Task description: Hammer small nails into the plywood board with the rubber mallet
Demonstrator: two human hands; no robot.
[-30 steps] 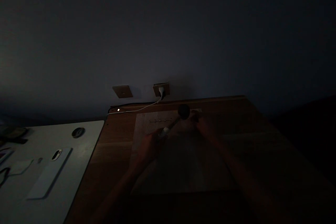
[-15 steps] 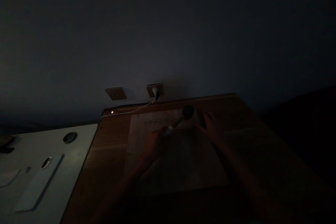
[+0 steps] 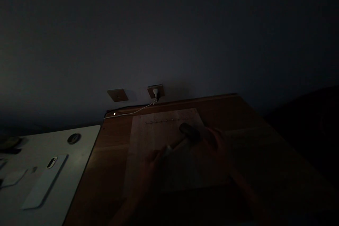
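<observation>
The light is very dim. My left hand (image 3: 155,157) is closed round the pale grip of a mallet (image 3: 189,131), whose dark, blocky head points to the right. That head is over the right part of a wooden board (image 3: 148,144), below a row of small nails (image 3: 166,120) along the board's far side. Beside the mallet head, at the board's right edge, is my right hand (image 3: 217,141). Its fingers are bent but look apart from the thumb, and nothing shows between them. Shadow hides its fingertips, so contact with the board is unclear.
The board lies on a brown wooden table (image 3: 106,162) against a wall. A white cable (image 3: 137,110) runs from a wall socket (image 3: 156,91). On the white table (image 3: 79,169) at left are a phone (image 3: 46,183) and a round dark object (image 3: 73,138).
The mallet head has come down and nearer to me, away from the right end of the nail row, which shows more now. My right hand has drawn back slightly toward me.
</observation>
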